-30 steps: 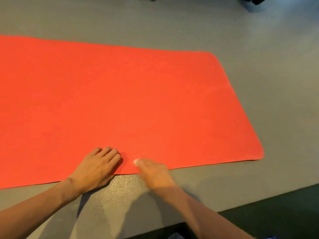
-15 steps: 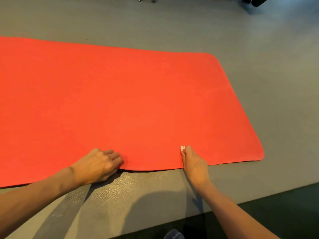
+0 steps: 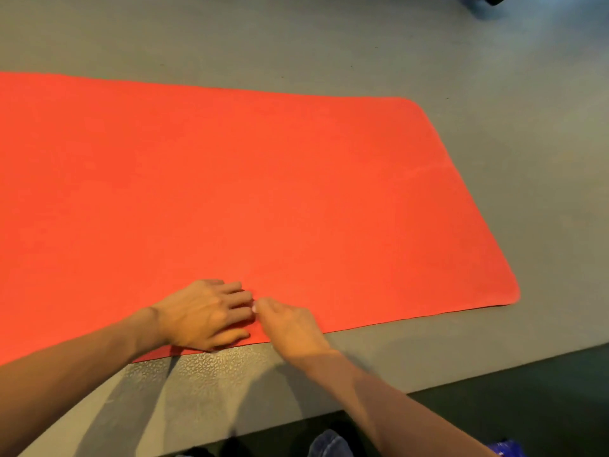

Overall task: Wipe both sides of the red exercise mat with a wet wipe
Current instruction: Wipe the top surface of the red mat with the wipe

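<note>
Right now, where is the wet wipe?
In the head view, a small white bit of the wet wipe shows at the tip of the right hand, by the near edge of the red mat, beside the left hand.

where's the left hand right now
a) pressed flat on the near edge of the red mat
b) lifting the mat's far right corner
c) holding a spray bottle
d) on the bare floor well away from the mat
a: the left hand lies with fingers straight on the near edge of the red mat, close beside the right hand, which shows a bit of white wet wipe at its fingertips.
</note>
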